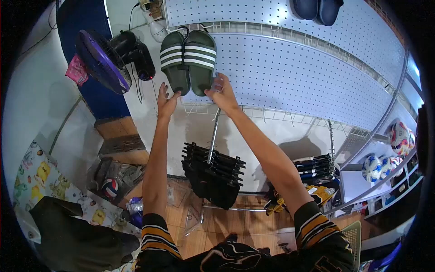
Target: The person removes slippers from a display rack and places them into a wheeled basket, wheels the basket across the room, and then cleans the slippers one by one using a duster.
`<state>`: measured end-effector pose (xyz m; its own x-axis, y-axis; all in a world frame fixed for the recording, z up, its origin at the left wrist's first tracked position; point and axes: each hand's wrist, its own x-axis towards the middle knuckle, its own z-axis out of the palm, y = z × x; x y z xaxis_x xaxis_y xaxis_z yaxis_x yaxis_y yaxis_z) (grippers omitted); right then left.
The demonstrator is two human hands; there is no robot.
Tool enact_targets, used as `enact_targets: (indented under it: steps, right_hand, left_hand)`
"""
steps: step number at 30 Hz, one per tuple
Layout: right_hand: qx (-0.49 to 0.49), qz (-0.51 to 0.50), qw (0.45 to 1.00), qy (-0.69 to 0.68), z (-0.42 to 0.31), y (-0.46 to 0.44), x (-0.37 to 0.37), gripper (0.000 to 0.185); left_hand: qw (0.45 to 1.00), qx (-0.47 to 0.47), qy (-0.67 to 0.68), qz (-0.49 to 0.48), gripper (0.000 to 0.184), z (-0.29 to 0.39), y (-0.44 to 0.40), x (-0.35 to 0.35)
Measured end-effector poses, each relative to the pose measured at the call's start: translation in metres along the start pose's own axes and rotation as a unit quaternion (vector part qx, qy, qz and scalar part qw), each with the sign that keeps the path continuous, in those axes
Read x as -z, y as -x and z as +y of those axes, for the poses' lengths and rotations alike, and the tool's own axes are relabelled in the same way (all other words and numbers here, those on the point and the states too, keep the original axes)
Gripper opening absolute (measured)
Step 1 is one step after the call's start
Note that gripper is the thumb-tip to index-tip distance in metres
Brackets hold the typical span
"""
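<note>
A pair of dark green slide sandals [199,68] with white stripes hangs upright from a black hanger, side by side against the white perforated panel. My left hand [167,103] is at the lower end of the left slide, its thumb tip at the edge and its fingers spread to the left, clear of the slide. At the lower right edge of the other slide is my right hand [223,94], thumb against the rim and fingers apart. Neither hand is wrapped around the pair.
A purple-black fan [102,61] stands at the left. Below the wire-edged panel, black clothes hangers [210,165] hang on a rail, with more garments [317,170] to the right. Dark blue footwear [317,9] sits higher up. Several balls [372,167] are on the right-hand rack.
</note>
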<state>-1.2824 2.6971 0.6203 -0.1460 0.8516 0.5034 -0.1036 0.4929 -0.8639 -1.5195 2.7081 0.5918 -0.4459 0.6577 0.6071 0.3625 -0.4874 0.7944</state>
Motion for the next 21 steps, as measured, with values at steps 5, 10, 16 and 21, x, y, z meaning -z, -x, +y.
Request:
enact_targets:
  steps: [5, 10, 16, 21]
  right_hand:
    - [0.089, 0.007, 0.996, -0.030, 0.026, -0.012, -0.009, 0.077]
    - [0.122, 0.023, 0.992, -0.023, -0.022, 0.029, -0.006, 0.064]
    - [0.175, 0.031, 0.984, -0.005, -0.061, 0.074, -0.002, 0.055]
    - [0.164, 0.070, 0.984, -0.007, -0.061, 0.168, 0.030, 0.051]
  left_hand:
    - [0.990, 0.021, 0.089, -0.106, 0.069, 0.033, 0.015, 0.010]
    - [0.986, -0.007, 0.143, -0.081, 0.067, 0.048, 0.044, 0.024]
    - [0.989, -0.063, 0.126, -0.041, 0.060, 0.109, 0.091, 0.050]
    - [0.994, -0.083, 0.044, 0.047, 0.058, 0.131, 0.165, 0.059]
